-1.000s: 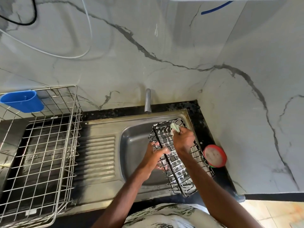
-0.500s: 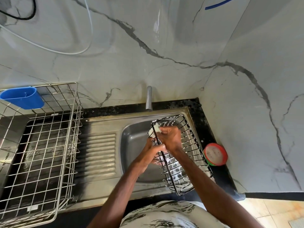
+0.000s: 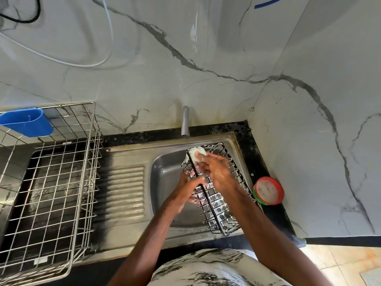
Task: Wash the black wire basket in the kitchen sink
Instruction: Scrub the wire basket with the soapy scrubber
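The right hand's fingers (image 3: pixel 213 157) curl round a pale, soapy sponge (image 3: pixel 195 154) and press it on the far left corner of the basket (image 3: pixel 219 206). The right hand (image 3: pixel 217 171) lies over the basket's open top, wet with suds. The left hand's fingers (image 3: pixel 198 179) wrap round the basket's left rim wire about halfway along, and the left hand (image 3: pixel 188 187) grips it from outside.

The basket, black wire and foamy inside, sits tilted over the right part of the sink (image 3: pixel 165 182), its far end near the tap (image 3: pixel 185 120) and its near end at the sink's front edge. The right hand and forearm cover its middle and most of its right wall, and the left hand hides part of its left side.

On the black counter (image 3: pixel 250 149), just right of the basket, stands a red-rimmed tub (image 3: pixel 268 190). Left of the basin is the ribbed drainboard (image 3: pixel 121 193), then a steel rack (image 3: pixel 51 178) with a blue cup (image 3: pixel 26 121) hung at its far corner. A veined marble wall (image 3: pixel 206 48) rises behind, with a white cable (image 3: pixel 61 61) and a black cable (image 3: pixel 31 20) across its upper left.
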A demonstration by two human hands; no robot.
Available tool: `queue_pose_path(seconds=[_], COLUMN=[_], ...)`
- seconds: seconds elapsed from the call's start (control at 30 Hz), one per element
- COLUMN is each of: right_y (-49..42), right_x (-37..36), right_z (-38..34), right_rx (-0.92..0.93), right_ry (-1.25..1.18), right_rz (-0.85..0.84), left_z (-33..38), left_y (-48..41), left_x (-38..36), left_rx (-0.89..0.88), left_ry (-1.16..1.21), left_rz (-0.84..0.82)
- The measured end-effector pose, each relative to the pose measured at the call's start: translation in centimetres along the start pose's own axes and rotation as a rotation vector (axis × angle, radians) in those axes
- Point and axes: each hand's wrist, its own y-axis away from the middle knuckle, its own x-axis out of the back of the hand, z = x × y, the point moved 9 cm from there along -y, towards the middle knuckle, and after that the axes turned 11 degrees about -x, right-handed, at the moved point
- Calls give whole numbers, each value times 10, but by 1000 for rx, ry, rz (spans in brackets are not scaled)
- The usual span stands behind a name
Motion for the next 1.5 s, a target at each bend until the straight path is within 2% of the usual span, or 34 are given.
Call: queue_pose_path(seconds=[0.2,0.27,0.37,0.43,0.57,0.67,0.9,0.97,1.03,1.07,1.13,1.2,1.23,1.3,1.4,1.5], right_y=[-18,-15,-4,-1,-11,-17,-23,-27,-39,-42,-38,-29,-27,-27,-27,-21], right_x=[32,29,12,7,19,36,52,56,50,54,62,69,71,69,55,41], right_z=[17,16,11,10,13,18,28,27,35,37,37,34,32,23,16,6], right_rx=[-191,-160,-44,-19,-157,-163,-84,-43,-78,-60,11,10,-3,67,148,238], right_ry=[-346,-296,-68,-31,-326,-577,-606,-476,-366,-340,-301,-235,-134,94,352,489], right_rz=[146,190,217,210,158,203,282,211,53,53,164,351,472,604,613,574], left_z=[-9,-12,-9,-5,-2,-9,-11,-10,-7,-8,-7,-6,-5,-2,0,4], left_y=[7,6,3,5,5,3,2,2,4,5,5,6,6,6,5,7], left_x=[-6,-7,-6,-6,-3,-6,-14,-12,-10,-8,-3,2,3,5,9,9], left_rx=[34,35,17,16,20,27,27,19,14,15,6,-7,-15,-35,-40,-52], left_ry=[46,6,-45,-36,-50,-63,-126,-146,-155,-156,-155,-141,-131,-128,-99,-116], left_rz=[-7,-17,-29,-27,-21,-17,-17,3,31,39,55,78,81,72,67,54])
